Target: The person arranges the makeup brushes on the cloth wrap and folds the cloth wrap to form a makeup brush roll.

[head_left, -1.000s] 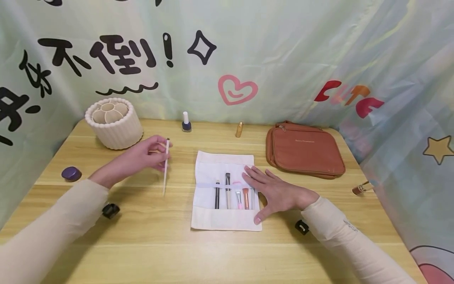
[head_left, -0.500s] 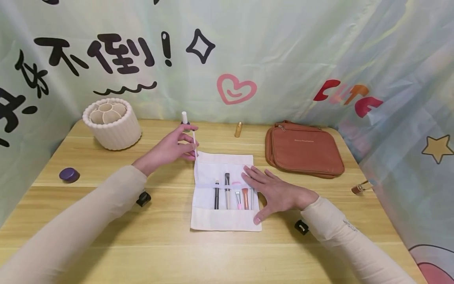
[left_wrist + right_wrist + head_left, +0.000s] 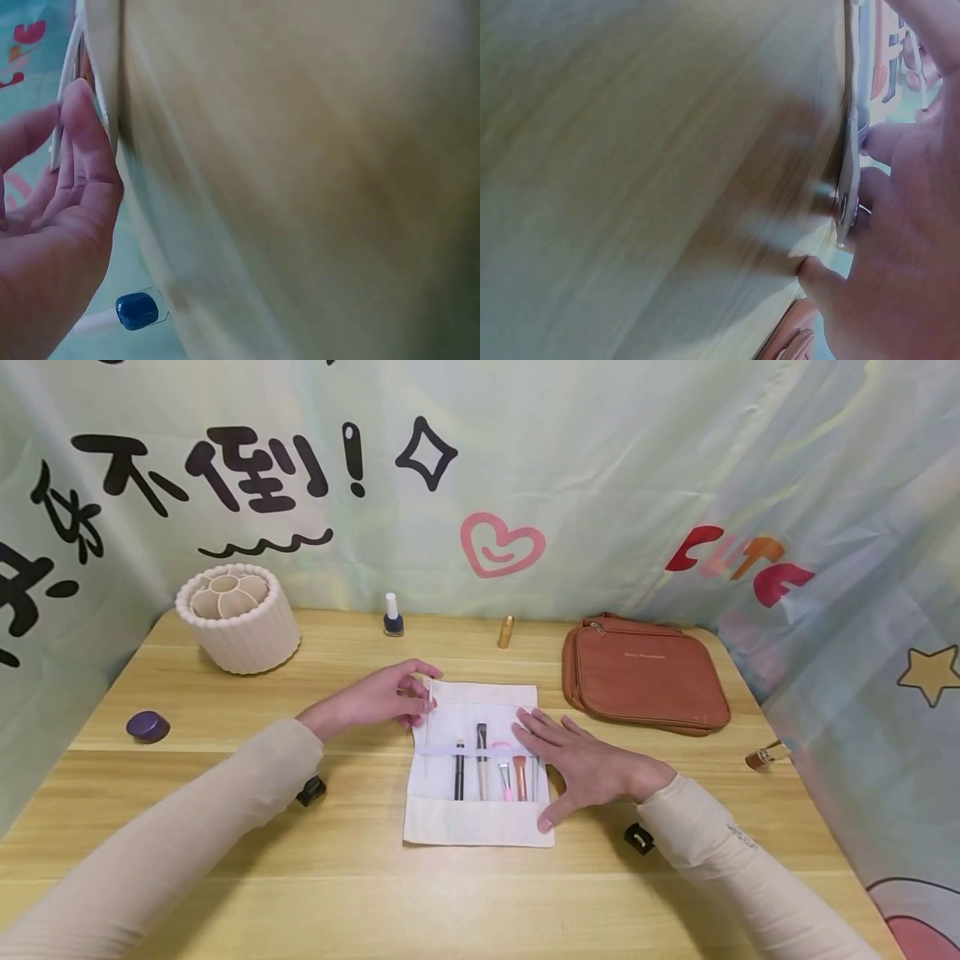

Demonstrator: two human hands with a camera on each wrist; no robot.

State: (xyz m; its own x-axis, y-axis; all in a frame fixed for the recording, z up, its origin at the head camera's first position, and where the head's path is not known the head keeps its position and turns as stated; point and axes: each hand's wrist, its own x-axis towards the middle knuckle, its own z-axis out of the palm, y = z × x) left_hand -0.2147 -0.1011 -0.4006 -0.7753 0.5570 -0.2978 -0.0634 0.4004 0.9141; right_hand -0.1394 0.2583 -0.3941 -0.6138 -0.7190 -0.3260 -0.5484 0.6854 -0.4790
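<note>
Brushes (image 3: 483, 777) are held in a cloth roll (image 3: 480, 823) spread on the table (image 3: 480, 910). Behind it, from left to right, a pot (image 3: 251, 639), a bottle (image 3: 393, 625), a tube (image 3: 506, 632) and a bag (image 3: 648, 681) are placed.

At the back left of the wooden table (image 3: 480, 910) we see a white ribbed pot (image 3: 251, 642), with a small purple jar (image 3: 147, 727) lying nearer us. Along the far edge we find an upright bottle of dark blue nail polish (image 3: 393, 617) with a white cap, and a gold tube (image 3: 506, 632). To the right we have a brown zipped case (image 3: 648, 677) and, near the table's edge, a lipstick (image 3: 767, 755). Behind, we face a pale curtain (image 3: 600, 460) printed with black writing, a pink heart and "CUTE".
</note>
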